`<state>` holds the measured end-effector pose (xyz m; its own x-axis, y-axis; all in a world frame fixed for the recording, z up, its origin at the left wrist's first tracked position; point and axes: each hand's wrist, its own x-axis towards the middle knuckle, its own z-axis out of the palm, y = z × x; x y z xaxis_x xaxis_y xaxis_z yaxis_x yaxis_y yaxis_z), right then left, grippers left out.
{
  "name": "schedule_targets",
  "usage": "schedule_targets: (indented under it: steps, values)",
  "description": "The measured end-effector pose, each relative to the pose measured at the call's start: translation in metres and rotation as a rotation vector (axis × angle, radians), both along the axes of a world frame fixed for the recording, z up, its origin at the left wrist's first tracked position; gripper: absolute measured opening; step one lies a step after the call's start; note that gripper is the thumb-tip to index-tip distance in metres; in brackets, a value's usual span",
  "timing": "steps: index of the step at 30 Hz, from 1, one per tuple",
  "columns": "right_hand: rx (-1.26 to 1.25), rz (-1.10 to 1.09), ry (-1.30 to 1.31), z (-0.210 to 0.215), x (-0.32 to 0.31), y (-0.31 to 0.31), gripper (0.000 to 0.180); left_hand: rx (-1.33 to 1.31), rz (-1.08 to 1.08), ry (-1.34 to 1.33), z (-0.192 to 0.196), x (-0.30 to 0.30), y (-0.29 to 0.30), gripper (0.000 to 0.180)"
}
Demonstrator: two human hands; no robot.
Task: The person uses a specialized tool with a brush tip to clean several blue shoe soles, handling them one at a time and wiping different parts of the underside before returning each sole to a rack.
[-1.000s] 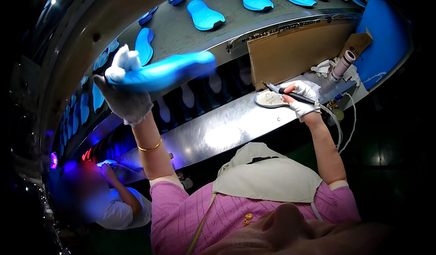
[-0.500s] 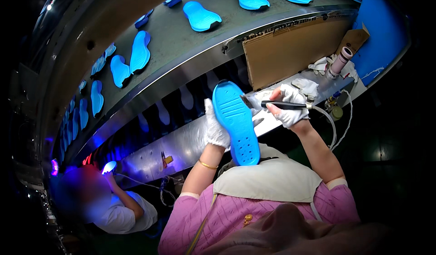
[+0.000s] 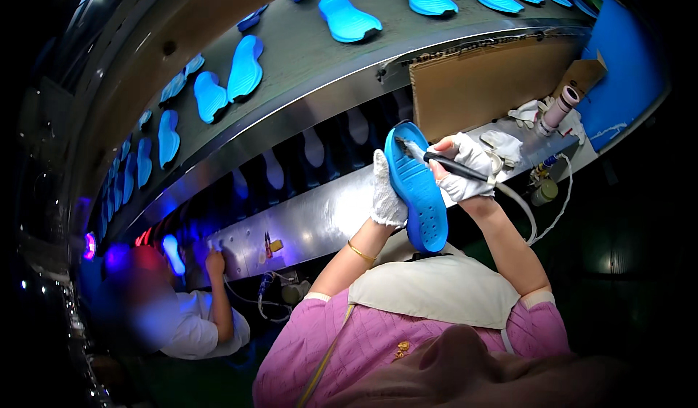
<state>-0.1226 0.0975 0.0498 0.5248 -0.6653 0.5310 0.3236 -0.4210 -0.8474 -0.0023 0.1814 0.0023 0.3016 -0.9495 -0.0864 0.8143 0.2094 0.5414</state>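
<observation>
My left hand, in a white glove, holds a blue shoe sole by its left edge. The sole stands tilted, its dark-tipped end up and away, its hole-dotted end toward my apron. My right hand, in a white glove with bare fingertips, is closed round a black-handled brush. Its bristle tip rests on the sole's inner face near the far end. A pale hose runs from the handle's rear.
Blue soles lie on a dark conveyor beyond. A metal ledge runs before me, with a cardboard sheet, a pink bottle and white gloves. At left a co-worker reaches toward the ledge. More soles hang below the conveyor.
The brush tip has gone from beside the sole's right edge onto its face near the far end. Hands and sole appear farther right in the picture. The co-worker's hand left the lit sole.
</observation>
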Motion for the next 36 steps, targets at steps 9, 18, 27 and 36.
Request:
schedule_targets:
  steps: [9, 18, 27, 36]
  values:
    - [-0.137, 0.073, 0.120, -0.007, -0.015, 0.017, 0.020, 0.045, 0.008, -0.047, 0.013, 0.017, 0.012, 0.085]
    - [0.163, 0.205, 0.186, -0.016, -0.046, 0.018, 0.010, 0.020, -0.200, -0.291, 0.011, -0.001, 0.046, 0.097]
    - [0.228, 0.242, 0.125, -0.017, -0.045, 0.014, 0.010, 0.030, -0.070, -0.067, 0.005, 0.000, 0.014, 0.108]
    - [0.168, 0.281, 0.014, -0.002, -0.041, 0.023, 0.011, -0.525, -0.081, 0.144, 0.029, 0.007, -0.008, 0.110]
